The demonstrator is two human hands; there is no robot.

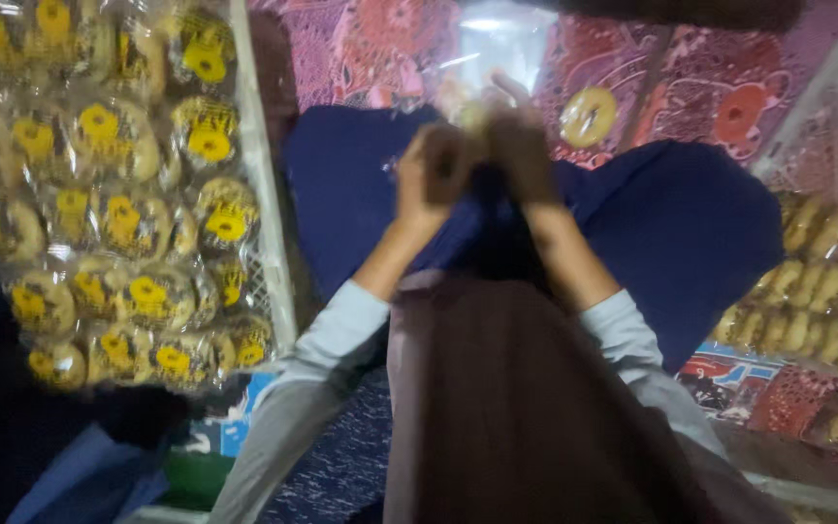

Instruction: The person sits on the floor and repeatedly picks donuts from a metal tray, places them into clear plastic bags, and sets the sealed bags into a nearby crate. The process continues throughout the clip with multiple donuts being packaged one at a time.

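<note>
My left hand (431, 175) and my right hand (521, 150) are raised together over my dark blue lap (671, 213). Both pinch the mouth of a clear plastic bag (501, 49) that hangs in front of them; the picture is blurred, so the exact grip is hard to read. A small pale round biscuit (472, 116) seems to sit between the fingers. One ring-shaped biscuit (589, 116) lies on the patterned red cloth (380, 49) just right of my right hand.
A white wire tray (262, 194) at the left is packed with several clear packets of biscuits with yellow labels (128, 223). At the right, a tray (826, 291) holds several loose ring biscuits. A brown scarf (526, 408) hangs down the middle.
</note>
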